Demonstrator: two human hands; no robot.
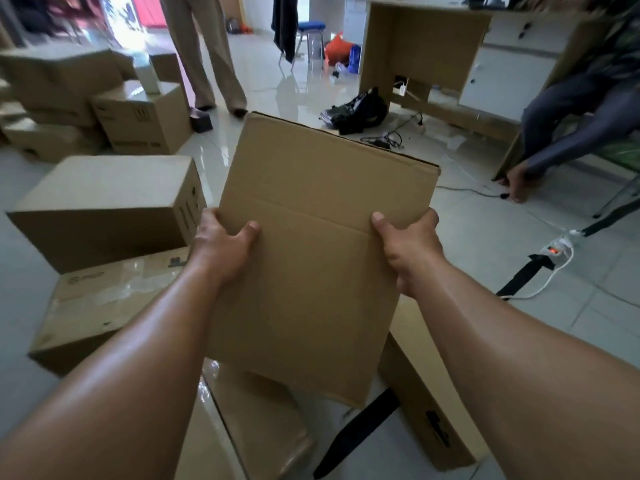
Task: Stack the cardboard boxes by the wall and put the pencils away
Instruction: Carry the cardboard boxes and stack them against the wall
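I hold a plain brown cardboard box [322, 237] up in front of me, its broad face toward the camera. My left hand [221, 244] grips its left edge, thumb across the face. My right hand [408, 247] grips the right edge the same way. Other cardboard boxes lie around: one on its side [104, 206] on top of a taped box [104, 303] at my left, a stack [142, 116] further back left, and more boxes [263, 424] below the held one. No pencils are in view.
A person in beige trousers [204, 53] stands at the back. Another person [568, 126] sits at the right, a hand near the floor. A wooden desk [426, 53], black bag [360, 110], power strip [556, 251] with cables and a blue stool [310, 32] stand on the tiled floor.
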